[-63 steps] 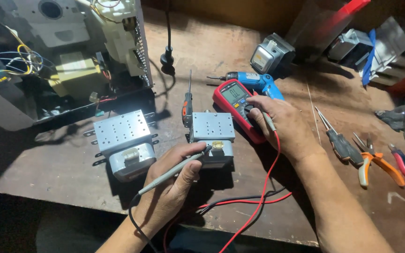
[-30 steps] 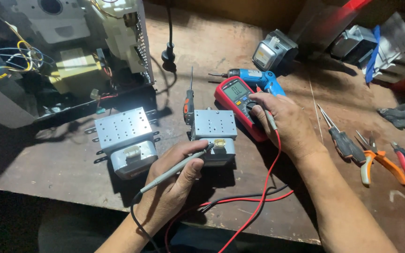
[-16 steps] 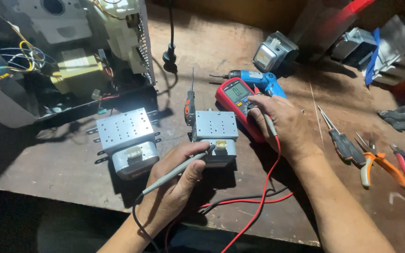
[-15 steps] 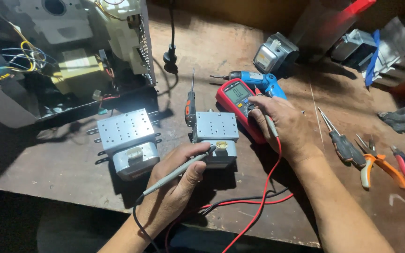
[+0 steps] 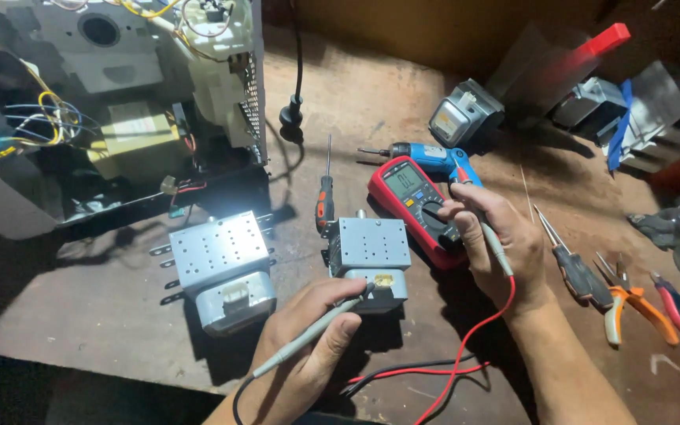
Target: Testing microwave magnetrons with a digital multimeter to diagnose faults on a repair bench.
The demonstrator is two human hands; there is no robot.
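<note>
My left hand grips a grey test probe whose tip touches the terminal block of the nearer silver magnetron. My right hand holds a second grey probe with a red lead while its fingers rest on the dial of the red multimeter. The meter's screen is lit. A second silver magnetron stands to the left, untouched.
An opened microwave chassis with coloured wires fills the top left. A red-handled screwdriver, a blue power tool, another magnetron, a screwdriver, orange pliers and red pliers lie on the brown bench.
Both hands hold nearly the same places. My right fingers have shifted slightly on the multimeter's dial; the left probe stays on the magnetron's terminal.
</note>
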